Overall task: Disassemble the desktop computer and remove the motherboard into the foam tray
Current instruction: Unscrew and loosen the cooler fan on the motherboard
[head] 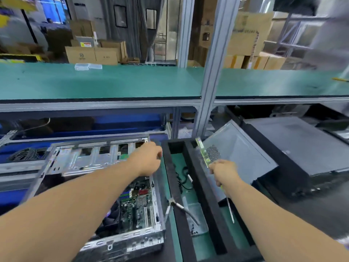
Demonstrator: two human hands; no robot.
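The open desktop case (pixel 120 241) lies at the lower left, and the green motherboard (pixel 136 201) is still inside it. My left hand (pixel 148 157) reaches over the case, fingers curled at its far right corner. Right of the case lies the black foam tray (pixel 174 186) with long slots. Above the tray's right side, my right hand (pixel 222 172) grips a narrow green circuit card (pixel 203 151) that sticks up. The same hand holds a screwdriver (pixel 230 208) with its shaft pointing down towards me.
A grey side panel (pixel 239 157) leans against the tray's right side. Another dark computer (pixel 302 144) lies at the far right. Black cables (pixel 182 176) and a white-tied lead (pixel 178 205) lie in a tray slot. A green shelf (pixel 113 82) runs overhead, and blue bins (pixel 128 125) stand behind.
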